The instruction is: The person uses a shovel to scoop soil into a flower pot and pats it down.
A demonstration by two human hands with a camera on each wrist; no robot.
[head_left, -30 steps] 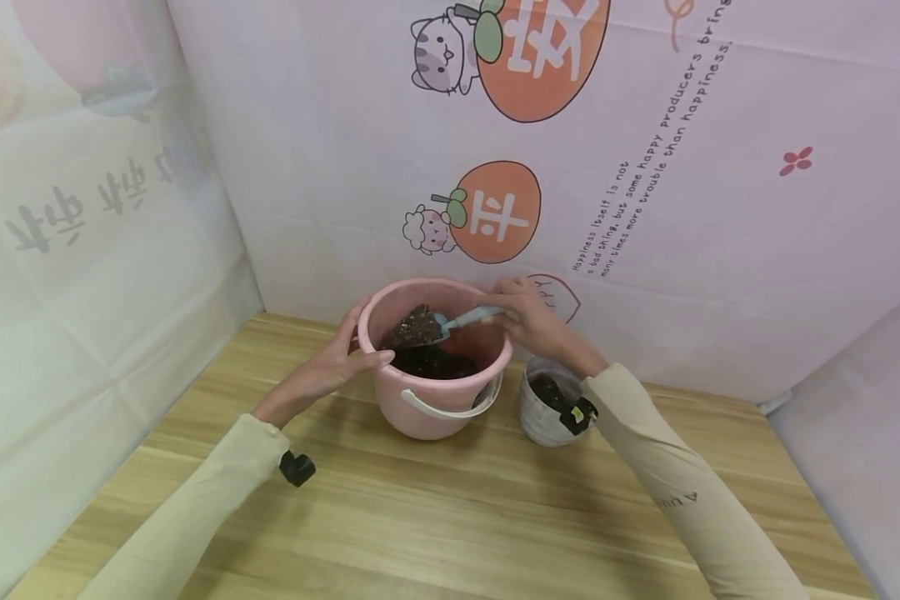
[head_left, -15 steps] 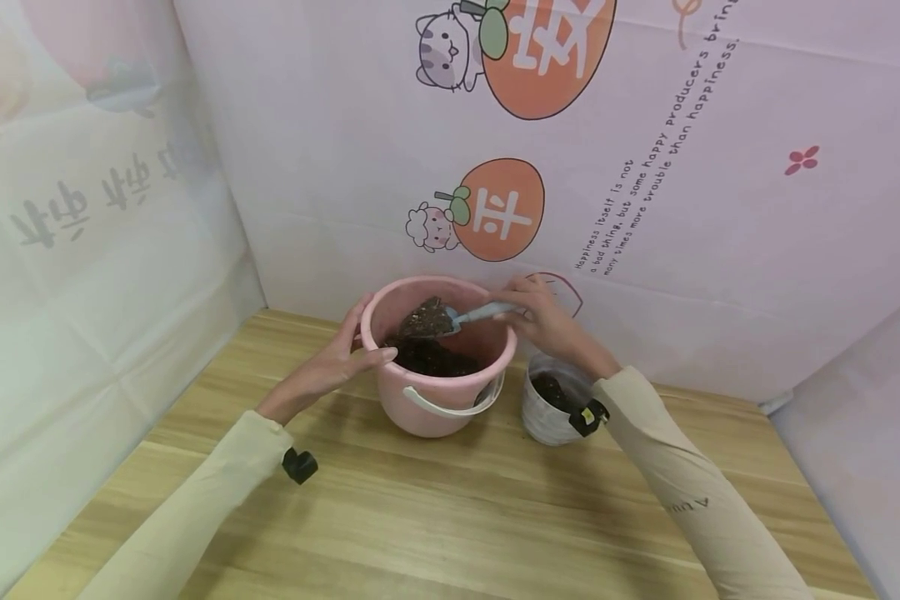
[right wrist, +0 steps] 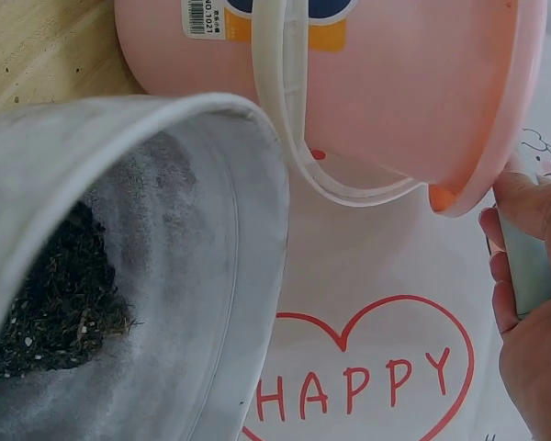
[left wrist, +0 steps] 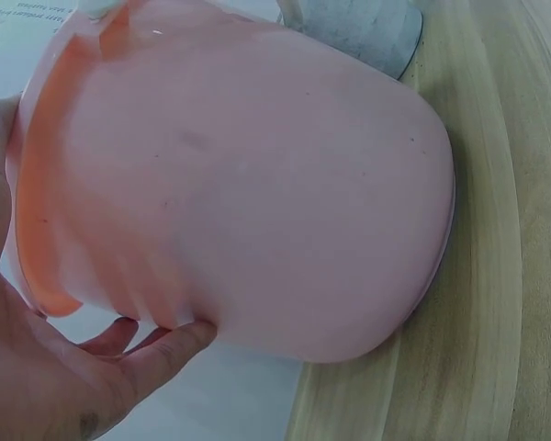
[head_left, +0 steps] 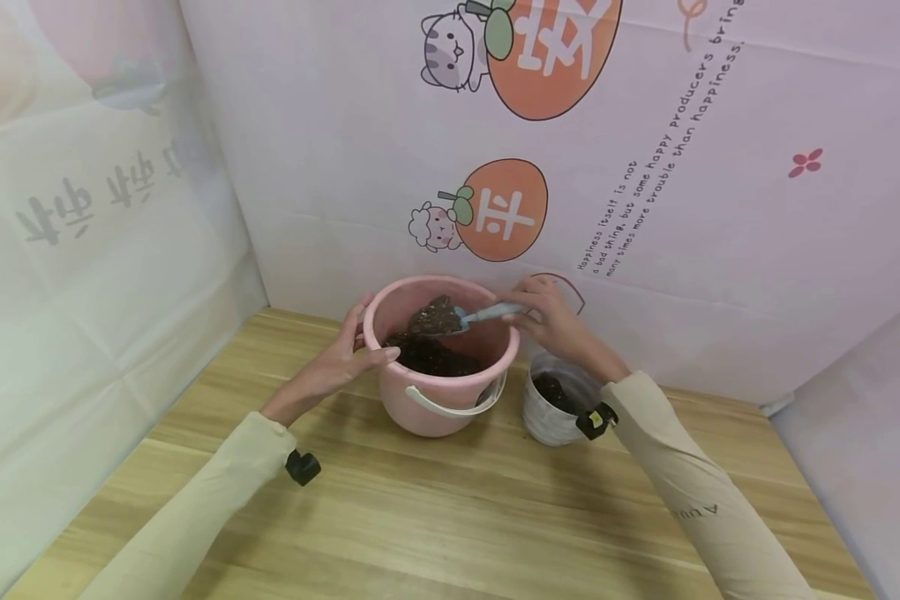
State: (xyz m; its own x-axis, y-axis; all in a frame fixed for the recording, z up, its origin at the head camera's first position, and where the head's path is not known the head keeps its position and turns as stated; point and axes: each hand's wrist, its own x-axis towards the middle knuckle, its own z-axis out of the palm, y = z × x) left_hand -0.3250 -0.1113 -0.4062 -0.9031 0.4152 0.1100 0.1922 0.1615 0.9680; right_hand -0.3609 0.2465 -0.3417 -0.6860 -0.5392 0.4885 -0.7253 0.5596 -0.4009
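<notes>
A pink bucket point(head_left: 429, 408) with dark soil point(head_left: 437, 358) in it stands on the table. My left hand point(head_left: 339, 358) grips its rim at the left, thumb over the edge; in the left wrist view the fingers point(left wrist: 170, 356) press the outer wall. With my right hand point(head_left: 546, 317) I hold a light blue trowel point(head_left: 495, 311) by its handle over the bucket's right rim. The trowel's blade carries a heap of soil point(head_left: 437, 317) inside the bucket. Below my right wrist is a grey-white pot point(head_left: 546, 421), with some dark soil point(right wrist: 64, 299) at its bottom.
The wooden table point(head_left: 420, 508) extends in front of the bucket. A printed white cloth point(head_left: 330, 167) hangs close behind bucket and pot, and another sheet point(head_left: 82, 275) hangs on the left. The bucket's white handle point(head_left: 450, 407) hangs down at the front.
The soil-laden trowel has risen slightly and shifted right within the bucket, together with my right hand. My left hand keeps its hold on the rim. The view has shifted slightly.
</notes>
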